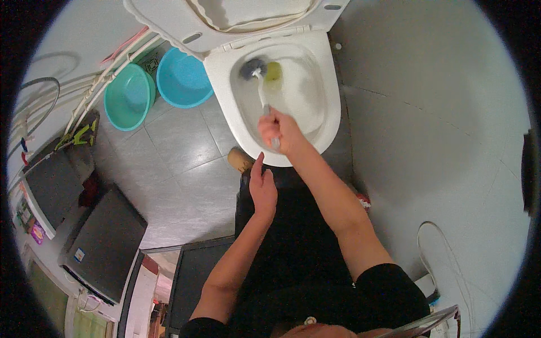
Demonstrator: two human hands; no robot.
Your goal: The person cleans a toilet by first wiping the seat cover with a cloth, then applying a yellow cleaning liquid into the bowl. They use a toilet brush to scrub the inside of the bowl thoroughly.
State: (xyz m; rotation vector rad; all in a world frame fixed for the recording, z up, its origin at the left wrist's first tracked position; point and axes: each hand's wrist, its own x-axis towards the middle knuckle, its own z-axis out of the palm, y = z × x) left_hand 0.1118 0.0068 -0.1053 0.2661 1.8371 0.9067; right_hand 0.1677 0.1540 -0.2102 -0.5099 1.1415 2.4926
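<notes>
My right hand (282,130) grips the grey end of a toilet brush (262,89) over the front of a white toilet bowl (329,105). The brush's dark grey bristle head (252,69) rests against the bowl's inner left side, towards the back. Beside it lies yellow-green liquid (274,72) at the bottom of the bowl. My left hand (263,192) is held just short of the front rim, with nothing in it and its fingers partly extended. Behind the bowl the toilet seat and lid (203,29) are raised, with a pale cover on the seat.
Left of the toilet, a blue basin (181,84) and a green basin (129,99) stand on grey floor tiles (181,143). White pipes (101,80) run along the wall. A dark-topped appliance (107,245) stands at lower left. A grey wall (405,105) borders the right side.
</notes>
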